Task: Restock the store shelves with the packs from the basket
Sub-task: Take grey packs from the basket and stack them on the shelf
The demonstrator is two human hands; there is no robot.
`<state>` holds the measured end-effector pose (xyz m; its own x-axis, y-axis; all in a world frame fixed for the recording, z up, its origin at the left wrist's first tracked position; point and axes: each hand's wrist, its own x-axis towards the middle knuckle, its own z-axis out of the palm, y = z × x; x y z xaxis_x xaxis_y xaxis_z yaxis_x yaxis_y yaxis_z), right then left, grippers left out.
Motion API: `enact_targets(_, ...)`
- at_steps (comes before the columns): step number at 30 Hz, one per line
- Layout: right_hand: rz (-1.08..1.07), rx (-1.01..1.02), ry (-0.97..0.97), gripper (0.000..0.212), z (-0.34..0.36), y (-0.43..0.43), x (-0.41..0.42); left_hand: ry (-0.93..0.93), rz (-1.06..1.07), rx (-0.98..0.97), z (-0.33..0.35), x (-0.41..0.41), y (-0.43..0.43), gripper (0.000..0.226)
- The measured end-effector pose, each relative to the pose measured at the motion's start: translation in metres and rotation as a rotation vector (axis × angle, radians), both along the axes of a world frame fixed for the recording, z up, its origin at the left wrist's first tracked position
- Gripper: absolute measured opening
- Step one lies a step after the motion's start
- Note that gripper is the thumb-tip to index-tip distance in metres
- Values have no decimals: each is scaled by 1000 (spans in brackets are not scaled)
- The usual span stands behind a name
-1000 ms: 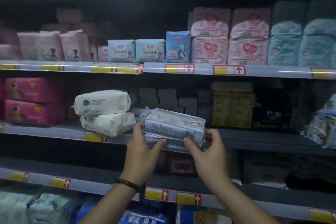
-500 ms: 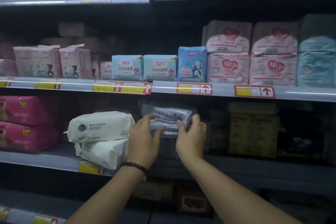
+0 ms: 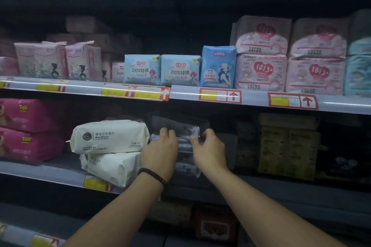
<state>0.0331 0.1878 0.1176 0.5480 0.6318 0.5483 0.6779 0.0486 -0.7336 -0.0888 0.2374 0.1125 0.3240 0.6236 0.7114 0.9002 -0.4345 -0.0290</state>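
Observation:
A clear-wrapped grey pack [image 3: 183,133] sits deep in the shadow of the middle shelf [image 3: 60,174], on top of another similar pack [image 3: 187,167]. My left hand [image 3: 160,151] grips its left end, fingers curled over the top edge. At its right end my right hand [image 3: 209,149] holds on the same way. Both arms reach in from below. The pack's back half is lost in the dark. The basket is out of view.
Two white wet-wipe packs [image 3: 110,136] are stacked just left of my hands, the lower one overhanging the shelf edge. Pink packs [image 3: 30,129] lie further left, yellow boxes [image 3: 287,146] to the right. The shelf above [image 3: 251,100] carries blue and pink pad packs.
Both hands carried the pack up from the shelf's front edge and pushed it deeper into the middle shelf beside the white wipes. The camera moved closer.

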Motion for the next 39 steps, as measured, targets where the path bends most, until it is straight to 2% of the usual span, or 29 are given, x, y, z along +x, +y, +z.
enact_targets(5,116,-132,15,11,10,-13,8,-37,-49,-49,7,-12,1,36)
enact_targets(10,153,-207,-104,21,7,-61,18,-75,-130,-40,-4,-25,-17,47)
enact_targets(14,206,-274,-128,12,-20,-118,21,-5,-366,-51,-32,-30,-73,23)
enact_targets(16,231,-339,-151,6,-47,-150,26,30,-477,-147,-60,-30,-105,17)
enact_targets(21,330,-564,-106,6,-133,-225,42,114,-601,-456,-148,-23,-170,22)
enact_targets(25,309,-626,-65,7,-220,-286,53,202,-642,-635,-230,-2,-207,31)
enact_targets(28,301,-785,4,10,-297,-335,52,235,-639,-887,-301,6,-241,18)
enact_targets(30,236,-858,75,8,-344,-364,58,309,-635,-1056,-343,11,-253,19)
enact_targets(32,195,-1021,109,28,-376,-387,67,463,-677,-1203,-368,19,-260,29)
enact_targets(34,234,-1245,54,47,-393,-397,73,506,-721,-1266,-372,26,-266,31)
enact_targets(36,294,-1361,133,55,-407,-400,72,554,-715,-1288,-373,31,-272,35)
enact_targets(39,391,-1561,187,72,-424,-400,69,837,-624,-1383,-379,36,-272,54)
